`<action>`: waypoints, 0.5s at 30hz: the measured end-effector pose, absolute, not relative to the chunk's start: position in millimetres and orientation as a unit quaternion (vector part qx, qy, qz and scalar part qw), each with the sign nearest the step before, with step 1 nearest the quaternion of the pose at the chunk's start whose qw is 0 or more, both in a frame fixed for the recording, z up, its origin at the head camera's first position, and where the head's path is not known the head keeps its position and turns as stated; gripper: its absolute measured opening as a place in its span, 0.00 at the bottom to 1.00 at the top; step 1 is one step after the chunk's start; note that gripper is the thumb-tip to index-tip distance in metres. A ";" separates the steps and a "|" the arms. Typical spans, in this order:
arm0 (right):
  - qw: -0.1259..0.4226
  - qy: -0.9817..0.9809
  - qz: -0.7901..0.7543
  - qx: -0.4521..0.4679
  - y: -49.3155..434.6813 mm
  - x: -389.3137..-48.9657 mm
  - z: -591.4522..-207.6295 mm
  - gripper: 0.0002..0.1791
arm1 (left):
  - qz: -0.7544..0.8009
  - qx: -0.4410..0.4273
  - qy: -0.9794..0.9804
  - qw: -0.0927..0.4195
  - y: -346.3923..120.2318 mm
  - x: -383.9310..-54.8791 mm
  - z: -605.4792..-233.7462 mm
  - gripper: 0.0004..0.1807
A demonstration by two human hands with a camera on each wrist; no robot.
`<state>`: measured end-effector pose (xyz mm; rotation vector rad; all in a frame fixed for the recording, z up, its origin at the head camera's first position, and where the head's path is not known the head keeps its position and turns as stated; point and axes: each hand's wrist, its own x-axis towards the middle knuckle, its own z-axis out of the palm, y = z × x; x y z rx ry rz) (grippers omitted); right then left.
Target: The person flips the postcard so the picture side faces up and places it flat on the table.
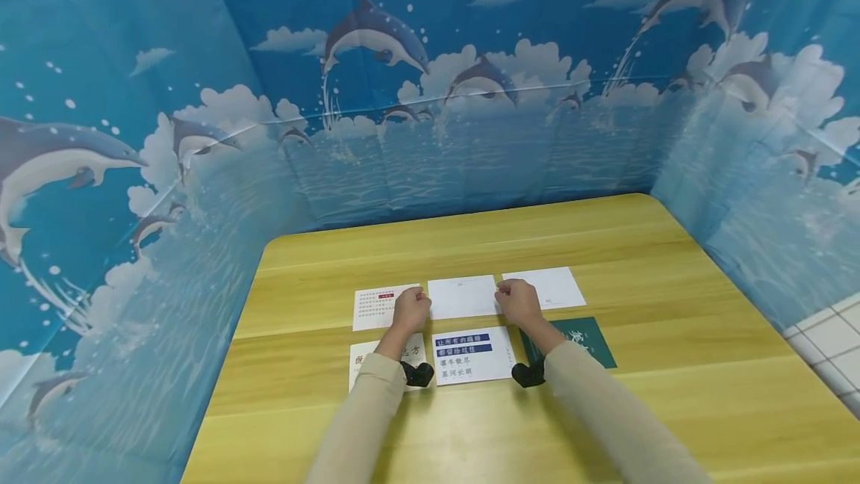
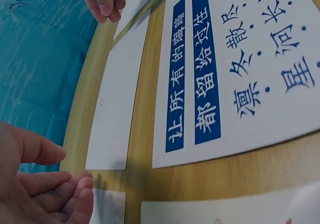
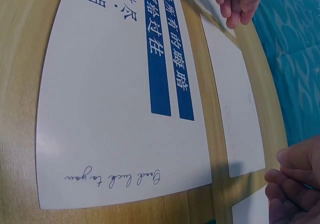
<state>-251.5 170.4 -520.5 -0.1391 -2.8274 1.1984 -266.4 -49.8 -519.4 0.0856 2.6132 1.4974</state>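
The left hand (image 1: 411, 310) and right hand (image 1: 519, 302), fingers loosely curled with no visible hold, flank the middle back card (image 1: 462, 300), set toward the tabletop's (image 1: 470, 435) back edge. The step is probably squaring that card; next calls for light nudges.

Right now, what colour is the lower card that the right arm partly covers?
The card is dark green; the head view shows it best.
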 end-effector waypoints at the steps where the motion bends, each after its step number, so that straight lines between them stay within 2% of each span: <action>1: 0.034 -0.921 0.386 -0.045 171.5 -251.9 -520.9 0.15 | 0.493 0.033 0.867 0.065 -48.6 -266.7 -520.2 0.16; 3: 0.035 -0.925 0.375 -0.044 173.3 -253.2 -522.2 0.15 | 0.486 0.039 0.871 0.063 -45.9 -267.2 -521.3 0.09; 4: 0.034 -0.927 0.371 -0.044 173.7 -254.2 -522.9 0.15 | 0.481 0.041 0.874 0.060 -44.9 -267.2 -522.2 0.09; 8: 0.026 -0.933 0.357 -0.048 174.1 -257.8 -525.3 0.15 | 0.462 0.046 0.885 0.047 -41.3 -266.6 -523.7 0.17; 15: 0.014 -0.935 0.351 -0.047 174.1 -260.1 -528.3 0.14 | 0.452 0.045 0.891 0.014 -38.0 -266.5 -524.0 0.16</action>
